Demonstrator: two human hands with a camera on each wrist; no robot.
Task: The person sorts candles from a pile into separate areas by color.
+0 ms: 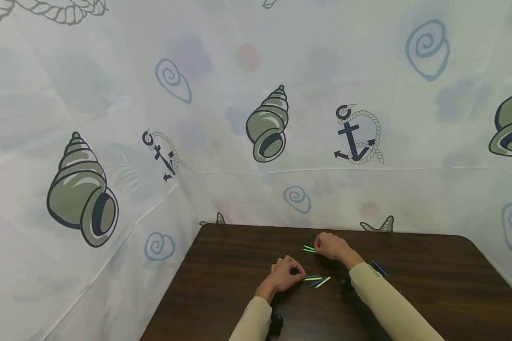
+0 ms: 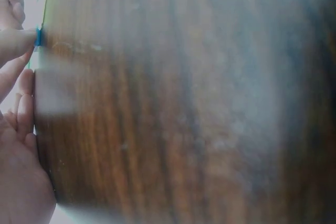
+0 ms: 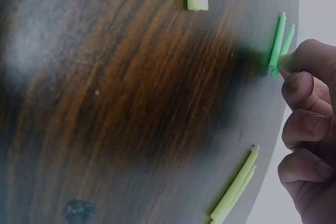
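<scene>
Thin coloured sticks with pale wick-like tips, which look like birthday candles, lie on the dark wooden table [image 1: 222, 279]. My left hand [image 1: 283, 274] pinches the near end of a blue candle [image 2: 38, 36] with thumb and forefinger. That candle lies by a yellow candle [image 1: 313, 279], and another blue and yellow pair [image 1: 321, 282] slants just right of them. Farther back, my right hand [image 1: 333, 246] has its thumb and forefinger on the end of one of two green candles [image 3: 278, 43]. Its other fingers are curled.
Blue candles [image 1: 379, 268] lie right of the right forearm. Two yellow candles [image 3: 234, 190] show below the right hand in the right wrist view; the hand or arm hides them from above. A patterned white curtain [image 1: 222, 142] hangs behind the table.
</scene>
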